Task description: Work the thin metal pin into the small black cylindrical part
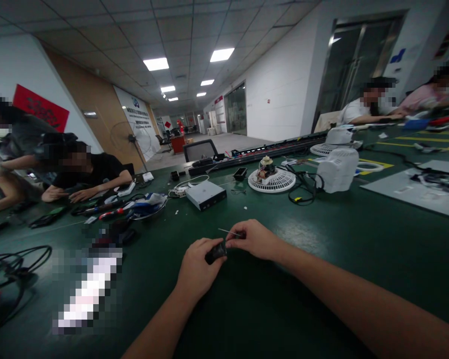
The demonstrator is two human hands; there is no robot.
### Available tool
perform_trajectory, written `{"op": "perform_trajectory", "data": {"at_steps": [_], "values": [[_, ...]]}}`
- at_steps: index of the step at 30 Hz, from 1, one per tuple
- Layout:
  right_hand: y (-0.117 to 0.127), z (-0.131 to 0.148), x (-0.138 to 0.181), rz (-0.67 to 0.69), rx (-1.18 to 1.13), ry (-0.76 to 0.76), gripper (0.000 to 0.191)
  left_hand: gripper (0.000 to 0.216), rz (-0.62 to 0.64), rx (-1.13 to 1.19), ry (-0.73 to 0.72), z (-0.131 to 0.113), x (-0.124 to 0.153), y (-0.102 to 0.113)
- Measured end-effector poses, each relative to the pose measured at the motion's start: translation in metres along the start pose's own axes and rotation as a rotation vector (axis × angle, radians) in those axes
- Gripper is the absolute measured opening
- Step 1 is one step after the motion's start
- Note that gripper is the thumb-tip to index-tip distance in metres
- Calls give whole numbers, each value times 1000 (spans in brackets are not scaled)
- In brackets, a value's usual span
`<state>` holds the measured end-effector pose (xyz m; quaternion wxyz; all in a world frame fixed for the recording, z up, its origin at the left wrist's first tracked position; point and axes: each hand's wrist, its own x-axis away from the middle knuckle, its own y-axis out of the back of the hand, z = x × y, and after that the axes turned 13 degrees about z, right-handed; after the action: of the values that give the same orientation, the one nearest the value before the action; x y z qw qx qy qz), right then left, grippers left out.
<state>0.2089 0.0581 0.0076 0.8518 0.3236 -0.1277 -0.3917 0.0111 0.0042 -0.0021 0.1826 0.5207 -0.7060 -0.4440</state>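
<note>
Both my hands meet over the dark green table (322, 249), a little in front of me. My left hand (198, 267) is closed around a small black part (216, 253). My right hand (253, 238) pinches a thin metal pin or wire (228, 232) that sticks out to the left, just above the black part. The two hands touch at the fingertips. What the black part is cannot be made out.
A grey box (205, 194) lies beyond my hands, with a fan grille and motor (271, 179) and a white fan housing (337, 169) to its right. Tools and black cables (15, 264) lie at left. Other people sit at the left and far right.
</note>
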Motion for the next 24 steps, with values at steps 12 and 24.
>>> {"op": "perform_trajectory", "data": {"at_steps": [12, 24], "values": [[-1, 2, 2, -31, 49, 53, 7, 38, -14, -31, -64, -3, 2, -3], [-3, 2, 4, -4, 29, 77, 10, 37, 2, -51, -99, 1, 2, -4]]}}
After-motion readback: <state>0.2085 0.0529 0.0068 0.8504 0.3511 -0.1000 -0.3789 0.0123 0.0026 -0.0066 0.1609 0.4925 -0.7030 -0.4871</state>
